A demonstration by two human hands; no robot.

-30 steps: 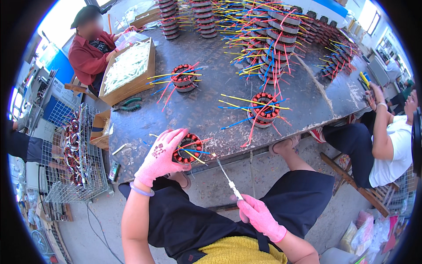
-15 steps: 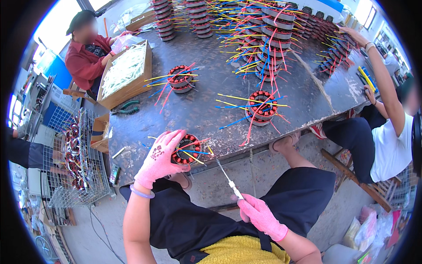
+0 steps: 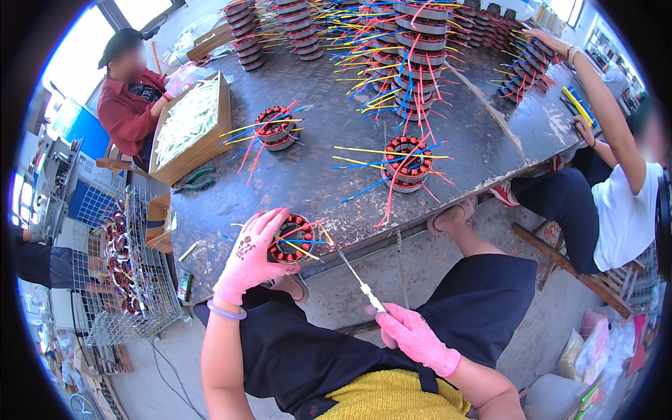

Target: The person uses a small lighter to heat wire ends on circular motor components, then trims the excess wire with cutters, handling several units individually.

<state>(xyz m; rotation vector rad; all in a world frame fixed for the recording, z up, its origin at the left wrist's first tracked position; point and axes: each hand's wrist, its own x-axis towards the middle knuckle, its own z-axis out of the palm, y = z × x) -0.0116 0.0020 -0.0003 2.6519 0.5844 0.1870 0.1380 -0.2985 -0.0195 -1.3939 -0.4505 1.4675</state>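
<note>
Wire-wound ring [image 3: 290,234]: at near edge of surface [image 3: 329,182], open face upward, short axis near upright; loose wires [image 3: 304,250] pointed right. Left hand [image 3: 252,259]: fingers curled, gripping ring's left side. Right hand [image 3: 418,339]: fingers pinching white-handled tool [image 3: 365,288], long axis slanting up-left, tip near bright wire end. Step judged: heating wire joint. Next move likely called for steady ring.

The scuffed worktop [image 3: 322,168] looks glossy; the left grip [image 3: 252,257] wears matt cloth; the box [image 3: 213,138] is cardboard, the basket [image 3: 119,329] metal wire, the yellow garment [image 3: 392,399] coarse knit.
</note>
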